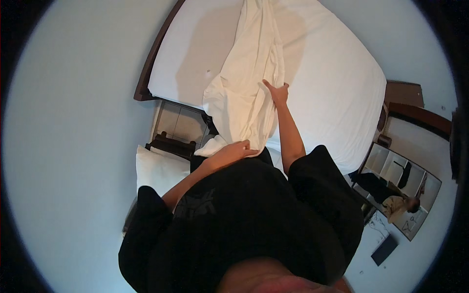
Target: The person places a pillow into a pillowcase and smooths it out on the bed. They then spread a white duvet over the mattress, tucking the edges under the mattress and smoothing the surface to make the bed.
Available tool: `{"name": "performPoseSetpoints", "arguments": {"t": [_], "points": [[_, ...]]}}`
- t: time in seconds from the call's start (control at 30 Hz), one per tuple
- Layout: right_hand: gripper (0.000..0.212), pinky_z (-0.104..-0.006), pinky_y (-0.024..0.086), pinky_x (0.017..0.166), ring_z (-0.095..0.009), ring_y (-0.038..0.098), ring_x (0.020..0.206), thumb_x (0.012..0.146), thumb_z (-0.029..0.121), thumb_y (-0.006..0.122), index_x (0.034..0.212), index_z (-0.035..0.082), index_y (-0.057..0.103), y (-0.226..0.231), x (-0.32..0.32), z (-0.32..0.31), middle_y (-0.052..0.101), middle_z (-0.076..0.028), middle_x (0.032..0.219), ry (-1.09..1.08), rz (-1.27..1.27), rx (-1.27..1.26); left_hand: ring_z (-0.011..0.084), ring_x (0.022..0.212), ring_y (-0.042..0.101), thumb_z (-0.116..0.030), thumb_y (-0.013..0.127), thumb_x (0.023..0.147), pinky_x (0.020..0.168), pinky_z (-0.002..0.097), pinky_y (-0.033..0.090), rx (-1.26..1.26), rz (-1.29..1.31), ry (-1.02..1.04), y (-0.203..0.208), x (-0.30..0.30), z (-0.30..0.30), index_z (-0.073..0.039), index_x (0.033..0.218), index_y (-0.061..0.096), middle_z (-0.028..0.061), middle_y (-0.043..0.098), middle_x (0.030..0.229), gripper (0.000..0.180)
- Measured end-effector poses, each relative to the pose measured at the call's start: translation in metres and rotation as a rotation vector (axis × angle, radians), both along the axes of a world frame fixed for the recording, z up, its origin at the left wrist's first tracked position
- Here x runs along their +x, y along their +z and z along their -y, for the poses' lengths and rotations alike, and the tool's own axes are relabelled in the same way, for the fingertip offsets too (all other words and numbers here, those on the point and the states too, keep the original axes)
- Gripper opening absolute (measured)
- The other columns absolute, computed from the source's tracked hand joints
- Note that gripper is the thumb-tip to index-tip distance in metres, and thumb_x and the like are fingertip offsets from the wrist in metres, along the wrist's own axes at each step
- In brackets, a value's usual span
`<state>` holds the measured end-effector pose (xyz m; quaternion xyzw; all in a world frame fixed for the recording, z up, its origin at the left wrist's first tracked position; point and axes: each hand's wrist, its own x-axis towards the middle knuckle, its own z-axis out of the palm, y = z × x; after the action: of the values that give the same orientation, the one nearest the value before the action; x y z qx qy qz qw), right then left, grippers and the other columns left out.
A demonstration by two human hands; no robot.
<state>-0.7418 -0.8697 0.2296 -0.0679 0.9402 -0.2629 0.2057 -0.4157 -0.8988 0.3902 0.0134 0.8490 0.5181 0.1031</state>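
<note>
A long, creased off-white bed sheet [244, 93] runs lengthwise over the bed and hangs past its near edge, against my body. At its near end my left hand [238, 150] is closed, pinching the gathered hem in front of my waist. Farther up, my right hand [278, 94] grips the sheet's right edge. Its thumb lies over the cloth, while most of the other fingers are hidden. Beneath the sheet is the mattress [337, 88] with a smooth white cover.
A dark wooden bed frame [145, 78] borders the mattress on the left, beside a pale wall [73, 122]. A white pillow [159, 168] lies by a dark wooden piece [173, 145] at near left. To the right, a mirror [403, 190] reflects a person and shelves.
</note>
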Motion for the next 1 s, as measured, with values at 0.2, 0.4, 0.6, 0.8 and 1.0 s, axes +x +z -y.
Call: {"name": "performPoseSetpoints", "arguments": {"t": [0.2, 0.4, 0.6, 0.8, 1.0], "points": [[0.089, -0.0418, 0.060, 0.088, -0.036, 0.069, 0.107, 0.069, 0.015, 0.089, 0.137, -0.013, 0.039, -0.038, -0.019, 0.084, 0.066, -0.024, 0.121, 0.119, 0.154, -0.312, 0.0438, 0.117, 0.055, 0.001, 0.070, 0.076, 0.101, 0.0461, 0.049, -0.060, 0.026, 0.778, 0.045, 0.096, 0.019, -0.003, 0.142, 0.047, 0.0230, 0.050, 0.125, 0.070], [0.054, -0.0409, 0.056, 0.095, -0.024, 0.066, 0.115, 0.090, 0.008, 0.076, 0.136, -0.004, 0.051, 0.076, 0.078, 0.205, 0.067, -0.013, 0.122, 0.289, 0.973, -0.935, 0.0480, 0.100, 0.068, -0.035, 0.074, 0.085, 0.092, 0.0518, 0.054, -0.188, 0.899, 1.280, -0.013, 0.223, 0.012, 0.003, 0.109, 0.073, 0.0277, 0.073, 0.105, 0.046], [0.036, -0.0379, 0.057, 0.087, -0.021, 0.072, 0.101, 0.091, 0.024, 0.073, 0.119, 0.003, 0.067, -0.009, 0.086, 0.255, 0.075, -0.011, 0.107, 0.890, 0.187, -0.558, 0.0310, 0.093, 0.071, -0.036, 0.066, 0.093, 0.086, 0.0422, 0.054, 0.215, 0.546, 1.770, -0.058, 0.278, 0.001, 0.007, 0.114, 0.071, 0.0233, 0.074, 0.101, 0.048], [0.018, -0.0335, 0.058, 0.067, -0.018, 0.071, 0.074, 0.091, 0.012, 0.071, 0.104, 0.001, 0.069, -0.022, 0.158, 0.190, 0.075, -0.009, 0.093, 1.308, 0.371, -0.308, 0.0248, 0.102, 0.069, -0.023, 0.062, 0.100, 0.090, 0.0371, 0.055, 0.756, 0.103, 2.078, -0.089, 0.277, 0.015, 0.003, 0.133, 0.061, 0.0125, 0.071, 0.119, 0.042], [0.067, -0.0389, 0.051, 0.099, -0.024, 0.065, 0.109, 0.076, 0.025, 0.091, 0.131, 0.004, 0.060, 0.055, 0.221, 0.069, 0.069, -0.014, 0.118, 1.667, 0.978, -0.383, 0.0225, 0.124, 0.060, -0.012, 0.061, 0.101, 0.102, 0.0385, 0.051, 1.047, -0.042, 1.623, -0.019, 0.141, 0.079, -0.002, 0.148, 0.040, 0.0154, 0.059, 0.137, 0.053]]}}
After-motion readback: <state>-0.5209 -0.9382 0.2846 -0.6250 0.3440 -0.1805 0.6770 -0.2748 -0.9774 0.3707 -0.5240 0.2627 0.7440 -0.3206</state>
